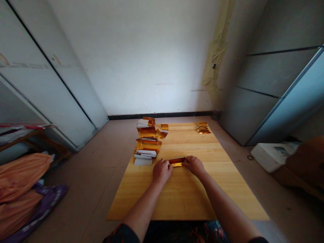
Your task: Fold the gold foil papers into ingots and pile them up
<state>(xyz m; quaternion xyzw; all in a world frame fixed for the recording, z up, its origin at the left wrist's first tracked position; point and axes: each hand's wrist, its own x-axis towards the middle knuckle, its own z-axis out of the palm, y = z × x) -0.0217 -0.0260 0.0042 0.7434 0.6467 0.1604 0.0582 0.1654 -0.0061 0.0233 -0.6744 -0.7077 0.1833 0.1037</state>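
A strip of shiny gold foil paper [177, 162], partly folded lengthwise, spans the space between my hands above the middle of the wooden table. My left hand [162, 171] is closed on its left end, and my right hand [193, 165] pinches the right end. The fingertips partly hide both ends. Beyond my left hand lie stacks of gold foil paper [149, 145] with white backs, loosely piled and curling. Several folded gold pieces [203, 128] sit in a small group at the table's far right.
The wooden table [192, 199] stands before a white wall with a dark skirting. A grey refrigerator [263, 84] rises at right, near a white box [270, 157] on the floor. At left are a pale cabinet [50, 77] and orange cloth or bags [24, 179].
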